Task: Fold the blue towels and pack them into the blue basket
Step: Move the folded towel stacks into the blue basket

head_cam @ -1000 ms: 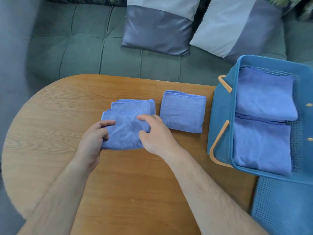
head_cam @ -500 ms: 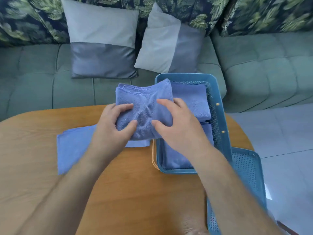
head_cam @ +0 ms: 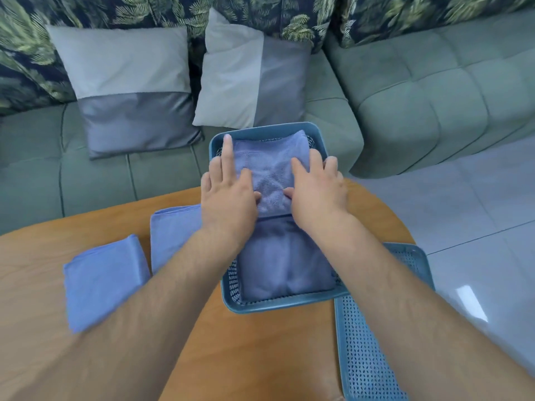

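Both hands lie flat on a folded blue towel (head_cam: pixel 269 160) in the far half of the blue basket (head_cam: pixel 278 306). On the left hand (head_cam: pixel 228 195) the fingers are straight and slightly spread, the index finger reaching the far rim. The right hand (head_cam: pixel 318 192) presses the towel's right side with straight fingers, the outer ones over the basket's right wall. Both thumbs touch the towel near its middle.

This towel is soft, pale blue and roughly square, and its near edge runs across the basket. A second towel (head_cam: pixel 283 261), darker in shadow, fills the near half. The basket stands on a wooden table (head_cam: pixel 246 357), its long axis pointing away from the person.

Left of the basket lie a blurred towel (head_cam: pixel 104 279) and, beside it, a partly hidden towel (head_cam: pixel 173 235) crossed by the left forearm. The forearms cover most of the basket's side walls. A perforated blue panel (head_cam: pixel 364 357) at the right, possibly a lid, is cut off by the lower edge.
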Motion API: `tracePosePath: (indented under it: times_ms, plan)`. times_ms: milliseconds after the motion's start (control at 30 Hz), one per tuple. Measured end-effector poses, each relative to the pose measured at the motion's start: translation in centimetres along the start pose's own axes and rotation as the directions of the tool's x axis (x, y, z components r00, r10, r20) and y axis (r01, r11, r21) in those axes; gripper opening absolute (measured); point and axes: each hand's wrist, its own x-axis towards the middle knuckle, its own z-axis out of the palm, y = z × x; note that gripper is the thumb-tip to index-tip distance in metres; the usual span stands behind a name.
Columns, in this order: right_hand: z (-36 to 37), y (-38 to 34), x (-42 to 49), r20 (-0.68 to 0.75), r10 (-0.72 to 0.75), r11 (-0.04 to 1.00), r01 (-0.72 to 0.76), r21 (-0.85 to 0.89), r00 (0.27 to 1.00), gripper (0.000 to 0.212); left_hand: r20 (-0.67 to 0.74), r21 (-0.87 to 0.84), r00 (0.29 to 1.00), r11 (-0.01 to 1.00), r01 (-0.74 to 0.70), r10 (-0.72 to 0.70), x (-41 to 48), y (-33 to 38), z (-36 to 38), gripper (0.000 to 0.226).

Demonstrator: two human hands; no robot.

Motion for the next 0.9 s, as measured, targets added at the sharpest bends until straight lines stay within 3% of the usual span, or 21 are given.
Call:
tracePosePath:
  times_ms: [67, 167, 233, 333, 533, 700, 800, 900]
  plan:
    - [0.3, -1.3, -0.5, -0.162, -0.088, 0.994, 0.074, -0.086, 0.983, 0.049, 0.008, 0.056, 0.995, 0.993, -0.1, 0.1, -0.1, 0.1, 0.6, 0.041]
    - [1.4, -2.5, -0.2, -0.001, -0.279, 0.96, 0.279, 0.007, 0.96, 0.062, 0.173, 0.217, 0.977, 0.962, -0.163, 0.127, 1.1, -0.5, 0.7, 0.062]
    - [2.6, -2.2, 0.8, 0.102, -0.234, 0.971, 0.227, 0.077, 0.967, 0.061, 0.227, 0.331, 0.967, 0.924, -0.19, 0.117, 2.2, -1.0, 0.5, 0.067]
    - [4.1, -1.3, 1.8, 0.197, -0.164, 0.979, 0.135, 0.152, 0.967, 0.062, 0.328, 0.351, 0.939, 0.91, -0.22, 0.101, 3.6, -0.7, 0.6, 0.073]
    - [4.9, -1.2, 2.4, 0.217, -0.157, 0.982, 0.128, 0.139, 0.963, 0.061, 0.398, 0.333, 0.911, 0.909, -0.251, 0.106, 4.3, -0.2, 1.6, 0.075]
    - [3.7, -1.4, 2.0, 0.184, -0.167, 0.979, 0.141, 0.145, 0.969, 0.06, 0.275, 0.27, 0.95, 0.936, -0.224, 0.148, 3.6, -0.7, 1.6, 0.071]
    - [1.9, -1.5, 0.7, 0.107, -0.167, 0.95, 0.131, 0.283, 0.98, 0.056, 0.072, 0.192, 0.976, 0.958, -0.213, 0.203, 1.6, -2.0, 1.2, 0.071]
    - [-0.3, -3.1, -1.7, -0.046, -0.121, 0.893, 0.129, 0.432, 0.992, 0.048, -0.151, 0.023, 0.967, 0.978, -0.206, 0.207, -1.5, -3.8, 0.9, 0.048]
